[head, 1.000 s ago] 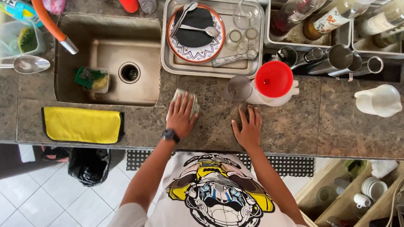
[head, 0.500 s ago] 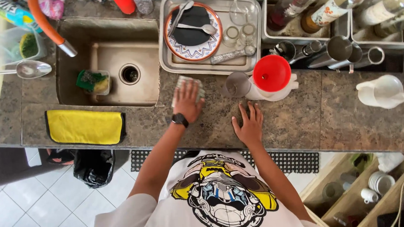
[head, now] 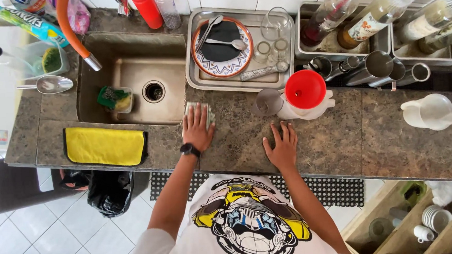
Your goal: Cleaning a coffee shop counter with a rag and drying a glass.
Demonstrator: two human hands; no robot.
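Observation:
My left hand lies flat on a small pale cloth, pressing it onto the speckled stone counter right beside the sink's right edge. A black watch sits on that wrist. My right hand rests palm down on the bare counter with fingers spread, holding nothing, just below a white jug topped by a red funnel.
A steel sink holds a green-yellow sponge. A yellow cloth lies at the counter's front left. A metal tray carries a plate, spoons and glasses. Bottles, steel cups and a white pitcher stand right.
My left hand has slid the cloth leftward along the counter toward the sink edge. My right hand has stayed planted on the counter.

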